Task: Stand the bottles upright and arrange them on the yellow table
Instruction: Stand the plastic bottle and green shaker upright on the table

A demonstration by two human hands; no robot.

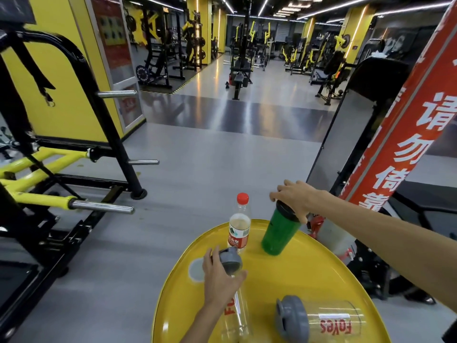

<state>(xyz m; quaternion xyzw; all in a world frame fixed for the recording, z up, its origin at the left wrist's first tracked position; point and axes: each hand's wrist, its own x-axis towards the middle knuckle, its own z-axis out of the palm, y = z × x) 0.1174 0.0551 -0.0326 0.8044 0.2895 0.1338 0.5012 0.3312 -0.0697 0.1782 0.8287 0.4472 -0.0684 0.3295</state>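
A round yellow table (321, 273) fills the lower right. My right hand (295, 198) grips the black lid of a green shaker bottle (278, 231), which leans to the right at the table's far edge. My left hand (218, 276) closes around a clear shaker bottle (235, 315) with a grey lid; the bottle is tilted, lid pointing away from me. A water bottle (239, 224) with a red cap and red label stands upright between them. Another clear shaker (321, 320) with a grey lid lies on its side at the near right.
A pale round disc (195, 269) lies on the table's left part. A black and yellow weight rack (64, 169) with steel pegs stands to the left. A red banner post (405, 125) rises at the right. Grey gym floor stretches ahead.
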